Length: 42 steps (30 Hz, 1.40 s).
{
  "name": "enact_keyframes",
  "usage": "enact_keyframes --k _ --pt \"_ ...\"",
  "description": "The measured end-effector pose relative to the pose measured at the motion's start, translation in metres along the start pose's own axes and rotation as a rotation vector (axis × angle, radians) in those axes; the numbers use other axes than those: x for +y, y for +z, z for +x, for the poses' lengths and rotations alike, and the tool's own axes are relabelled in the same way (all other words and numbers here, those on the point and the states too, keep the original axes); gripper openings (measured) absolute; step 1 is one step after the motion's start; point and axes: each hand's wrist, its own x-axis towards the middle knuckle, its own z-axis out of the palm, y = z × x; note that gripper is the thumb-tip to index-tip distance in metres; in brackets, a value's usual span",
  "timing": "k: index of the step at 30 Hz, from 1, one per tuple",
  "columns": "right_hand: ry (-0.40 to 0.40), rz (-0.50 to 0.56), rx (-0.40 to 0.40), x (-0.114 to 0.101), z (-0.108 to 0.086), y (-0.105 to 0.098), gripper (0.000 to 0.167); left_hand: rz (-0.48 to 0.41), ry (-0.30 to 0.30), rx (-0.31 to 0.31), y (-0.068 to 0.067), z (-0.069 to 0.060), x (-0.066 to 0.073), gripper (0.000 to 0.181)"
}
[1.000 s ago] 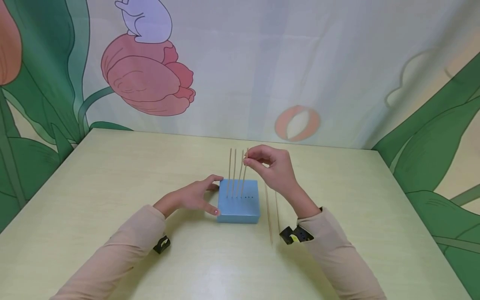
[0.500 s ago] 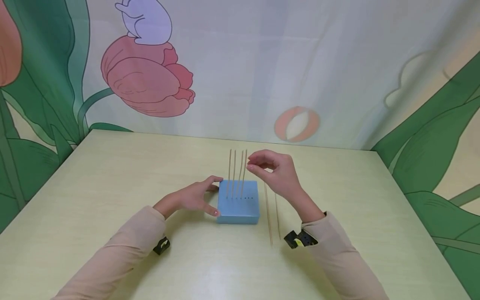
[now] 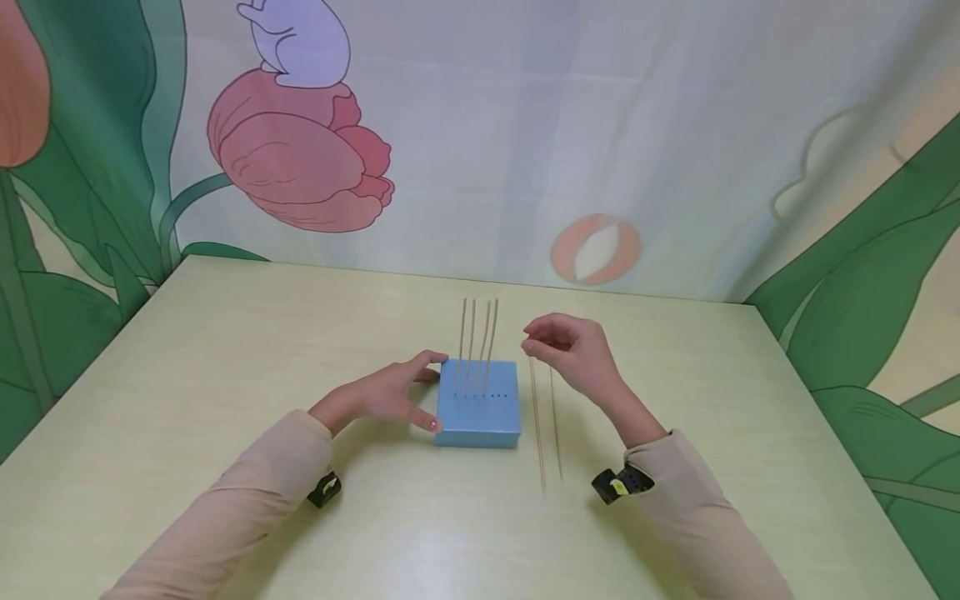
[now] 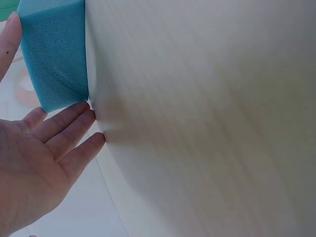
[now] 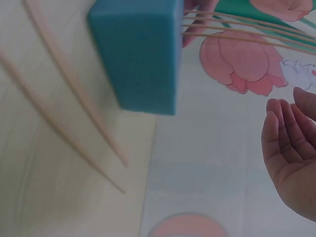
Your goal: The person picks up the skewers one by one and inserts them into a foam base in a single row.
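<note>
A light blue foam block (image 3: 480, 423) sits on the table with several thin wooden skewers (image 3: 492, 340) standing in a row in its top. Small bare holes (image 3: 498, 396) continue that row to the right. My left hand (image 3: 384, 392) holds the block by its left side, thumb at the near corner and fingers at the far one, as the left wrist view (image 4: 34, 168) also shows. To the right of the skewers my right hand (image 3: 576, 354) hovers with relaxed, bent fingers and nothing between them. Below it lie two loose skewers, one nearer the block (image 3: 537, 425).
The second loose skewer (image 3: 556, 425) lies roughly parallel to the first. The pale wooden table (image 3: 225, 358) ends at a curtain (image 3: 465, 167) printed with flowers and leaves. Each wrist carries a black strap device (image 3: 622, 483).
My right hand lets go of the rightmost upright skewer and moves away to the right and slightly nearer me. The left hand and block stay put.
</note>
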Motion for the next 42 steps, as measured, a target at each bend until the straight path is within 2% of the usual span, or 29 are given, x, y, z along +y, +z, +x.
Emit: enact_keyframes --k 7,11,18,25,34,42 --pt "0.106 0.004 -0.057 0.025 0.004 -0.009 0.017 0.003 -0.011 0.002 0.0 0.0 0.0 0.094" --pt "0.194 0.048 -0.101 0.041 0.007 -0.014 0.021 0.008 -0.011 0.002 0.0 0.0 0.001 0.095" --pt "0.33 0.105 -0.183 0.065 0.011 -0.019 0.035 -0.002 0.0 -0.001 -0.003 -0.001 0.002 0.096" --pt "0.426 0.084 -0.237 0.085 0.016 -0.02 0.045 -0.01 0.003 0.002 -0.003 -0.002 0.003 0.095" --pt "0.456 -0.051 -0.301 0.104 0.02 -0.02 0.068 -0.001 -0.004 0.004 0.0 -0.002 0.001 0.095" --pt "0.392 -0.11 -0.361 0.109 0.02 -0.021 0.074 -0.001 -0.008 0.011 0.001 -0.002 0.001 0.095"
